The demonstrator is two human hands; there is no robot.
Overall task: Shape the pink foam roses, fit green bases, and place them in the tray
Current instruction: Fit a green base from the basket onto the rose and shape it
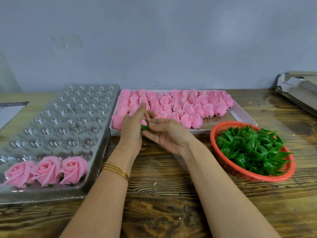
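Note:
My left hand [133, 125] and my right hand [165, 134] meet in front of the white box [243, 115] of unshaped pink rosebuds [188, 107]. Between their fingers sits a pink rose with a green base [144, 125]; my left hand wraps round the rose, which it mostly hides, and my right fingertips pinch the green base. Three finished pink roses [46, 170] stand in the front row of the clear plastic tray [72, 121] at the left. A red basket [253, 176] at the right holds several green bases [250, 148].
The wooden table [171, 194] runs to a grey wall behind. A paper sheet [8, 112] lies at the far left, and flattened cardboard [298, 90] sits at the back right. Most tray pockets hold nothing.

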